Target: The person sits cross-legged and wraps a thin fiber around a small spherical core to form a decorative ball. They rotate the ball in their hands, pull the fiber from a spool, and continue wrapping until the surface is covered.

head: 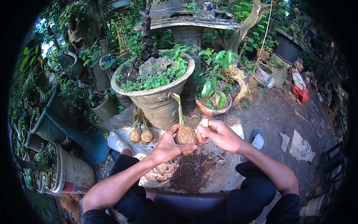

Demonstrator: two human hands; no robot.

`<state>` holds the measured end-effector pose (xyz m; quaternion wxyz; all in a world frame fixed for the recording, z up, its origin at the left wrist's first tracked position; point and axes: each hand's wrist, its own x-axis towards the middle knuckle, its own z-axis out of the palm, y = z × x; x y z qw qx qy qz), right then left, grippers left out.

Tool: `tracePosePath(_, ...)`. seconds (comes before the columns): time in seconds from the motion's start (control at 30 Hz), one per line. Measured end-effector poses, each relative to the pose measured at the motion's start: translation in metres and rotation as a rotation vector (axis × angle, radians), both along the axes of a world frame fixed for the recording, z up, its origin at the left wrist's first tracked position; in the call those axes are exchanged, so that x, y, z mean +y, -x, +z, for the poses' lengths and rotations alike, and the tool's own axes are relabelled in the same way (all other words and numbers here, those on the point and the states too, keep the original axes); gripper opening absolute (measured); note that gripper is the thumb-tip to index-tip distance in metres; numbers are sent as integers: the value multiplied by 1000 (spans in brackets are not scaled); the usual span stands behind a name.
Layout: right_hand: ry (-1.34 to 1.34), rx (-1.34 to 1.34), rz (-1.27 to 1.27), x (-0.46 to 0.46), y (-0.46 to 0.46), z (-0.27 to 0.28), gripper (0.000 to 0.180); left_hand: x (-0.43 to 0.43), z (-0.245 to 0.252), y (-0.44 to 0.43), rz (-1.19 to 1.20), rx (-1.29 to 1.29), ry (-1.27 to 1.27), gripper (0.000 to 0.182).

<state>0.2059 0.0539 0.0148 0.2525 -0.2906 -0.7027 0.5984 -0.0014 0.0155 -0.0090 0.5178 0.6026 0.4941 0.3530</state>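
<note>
My left hand [170, 145] holds a round, fiber-wrapped plant ball [186, 137] with a pale green, drying leaf standing up from its top. At the ball's right side, my right hand [218, 134] grips a pale yellow handle with a red end [205, 124]; whatever lies at its lower end is hidden by the fingers. Loose pale strands [200, 165] hang below the ball and lie over dark soil [187, 176] on a light woven sack [159, 175]. Several similar wrapped balls [146, 135] with withered leaves sit together at the sack's back left.
A large concrete pot [156, 103] with a rock and small greenery stands ahead. Right of it is a shallow clay bowl [214, 112] with a leafy plant. A teal plastic piece [95, 148] and a soil-filled bucket [75, 170] are left; torn cardboard [302, 147] lies right.
</note>
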Motion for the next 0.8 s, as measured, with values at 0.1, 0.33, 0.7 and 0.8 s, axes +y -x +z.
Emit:
tracePosePath(0.1,-13,-2,78,-5,0,4,31,6,-6,3,55,-27,-53,64)
tracePosePath(0.33,16,64,145,-11,2,11,31,13,-9,9,227,-401,224,55)
tracePosePath(0.7,137,-5,225,-9,-4,6,26,16,-8,13,267,-813,230,46)
tracePosePath(0.8,170,0,229,-7,-3,0,25,15,-4,15,201,-845,204,55)
